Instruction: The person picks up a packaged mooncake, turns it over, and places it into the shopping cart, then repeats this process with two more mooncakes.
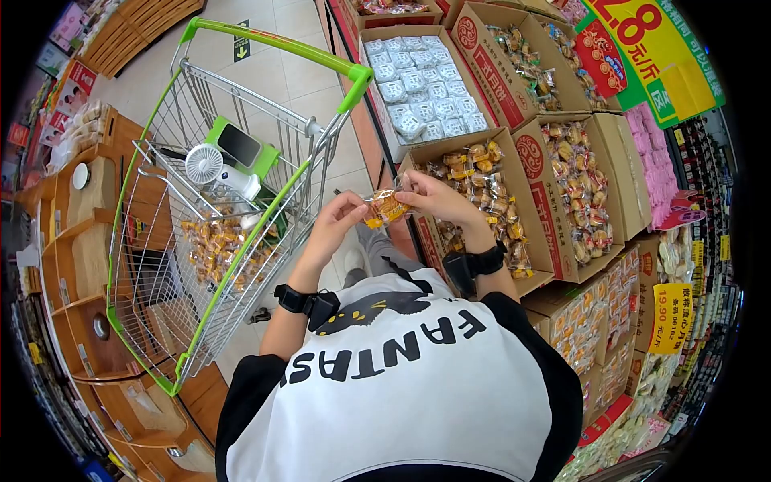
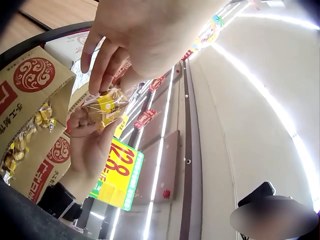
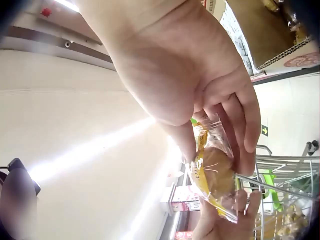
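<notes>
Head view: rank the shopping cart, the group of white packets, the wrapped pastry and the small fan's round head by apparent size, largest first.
1. Shopping cart
2. Group of white packets
3. Wrapped pastry and fan's round head: they look about alike, so I leave them unranked.

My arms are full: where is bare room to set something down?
Bare floor lies between the cart and the boxes, and beyond the cart's handle beside a slatted stand. Crowded: the boxes, the cart around its fan, and the gap's near end, where left hand and right hand pinch a packet.
</notes>
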A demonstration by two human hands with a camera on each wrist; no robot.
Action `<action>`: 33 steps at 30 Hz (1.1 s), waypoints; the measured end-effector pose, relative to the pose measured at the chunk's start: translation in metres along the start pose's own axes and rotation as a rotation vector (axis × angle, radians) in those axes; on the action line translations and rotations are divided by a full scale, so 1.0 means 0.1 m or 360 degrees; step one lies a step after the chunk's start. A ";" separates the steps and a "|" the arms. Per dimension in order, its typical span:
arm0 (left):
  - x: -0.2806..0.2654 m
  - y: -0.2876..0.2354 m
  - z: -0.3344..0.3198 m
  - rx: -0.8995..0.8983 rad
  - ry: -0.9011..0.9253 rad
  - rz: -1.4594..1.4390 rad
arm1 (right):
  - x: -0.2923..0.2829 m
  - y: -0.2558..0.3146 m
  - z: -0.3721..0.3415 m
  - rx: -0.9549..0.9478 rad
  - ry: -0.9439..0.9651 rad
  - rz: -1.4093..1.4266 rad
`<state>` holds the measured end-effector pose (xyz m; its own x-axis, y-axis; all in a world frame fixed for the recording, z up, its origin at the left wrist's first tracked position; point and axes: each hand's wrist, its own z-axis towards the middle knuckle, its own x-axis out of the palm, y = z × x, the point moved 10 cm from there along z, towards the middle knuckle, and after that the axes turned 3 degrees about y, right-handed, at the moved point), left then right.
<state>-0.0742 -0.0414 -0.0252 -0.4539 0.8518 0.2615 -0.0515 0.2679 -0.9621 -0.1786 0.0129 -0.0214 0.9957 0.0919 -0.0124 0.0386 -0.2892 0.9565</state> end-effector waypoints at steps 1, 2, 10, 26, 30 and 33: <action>-0.01 0.01 0.00 -0.0011 -0.0010 -0.0004 | 0.00 -0.03 0.01 0.0001 0.0002 -0.0002; -0.01 0.01 0.00 -0.0011 -0.0010 -0.0004 | 0.00 -0.01 0.03 -0.0084 -0.0016 -0.0109; -0.08 0.02 -0.02 -0.0066 -0.0036 0.0046 | 0.06 0.13 0.01 -0.0258 -0.0053 -0.0244; -0.05 0.02 -0.04 -0.0036 0.0011 -0.0069 | -0.05 0.33 0.00 -0.0377 -0.0457 -0.0416; -0.08 0.08 -0.06 -0.0073 -0.0078 -0.0191 | -0.04 0.23 0.04 -0.0348 -0.0442 -0.0441; -0.03 0.10 -0.05 -0.0112 -0.0064 -0.0411 | 0.00 0.23 0.07 -0.0435 -0.0431 -0.0342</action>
<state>-0.0684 -0.0390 -0.0353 -0.4690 0.7330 0.4927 -0.1086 0.5058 -0.8558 -0.1772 -0.0003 -0.0015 0.9552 -0.1409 -0.2603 0.2595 -0.0244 0.9654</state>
